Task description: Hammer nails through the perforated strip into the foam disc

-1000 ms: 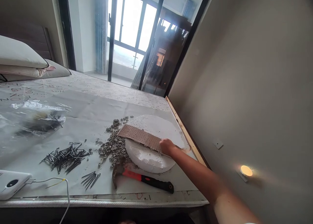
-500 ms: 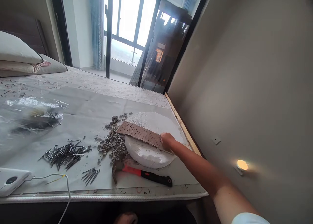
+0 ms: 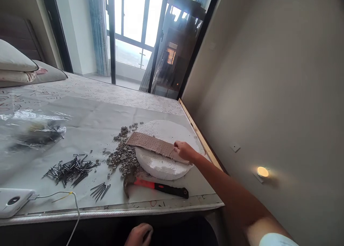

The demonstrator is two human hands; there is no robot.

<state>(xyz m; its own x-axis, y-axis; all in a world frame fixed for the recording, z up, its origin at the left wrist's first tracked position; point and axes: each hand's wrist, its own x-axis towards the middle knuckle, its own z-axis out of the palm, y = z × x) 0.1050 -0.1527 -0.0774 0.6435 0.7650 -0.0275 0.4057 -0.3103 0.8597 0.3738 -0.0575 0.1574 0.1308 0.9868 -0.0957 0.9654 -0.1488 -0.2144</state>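
My right hand (image 3: 185, 151) pinches a thin nail (image 3: 172, 152) above a brown board dotted with small holes (image 3: 150, 143). The board lies across a round white foam block (image 3: 163, 168), and its left end reaches over grey gravel (image 3: 123, 156). Low in the view, my left hand (image 3: 139, 234) is closed with curled fingers near my lap; what it holds, if anything, is hidden. A claw hammer (image 3: 158, 186) with a red and black handle lies in front of the foam block.
Loose nails form a pile (image 3: 71, 170) on the grey sheet, with several more in a small group (image 3: 100, 191). A clear plastic bag (image 3: 40, 129) lies at the left. A white power bank (image 3: 16, 202) trails a cable over the mattress edge. A wooden rail (image 3: 200, 136) runs beside the wall.
My right hand has lifted slightly off the board, and a nail now shows in its fingers. My left hand has come further into view at the bottom. The whole view has shifted a little.
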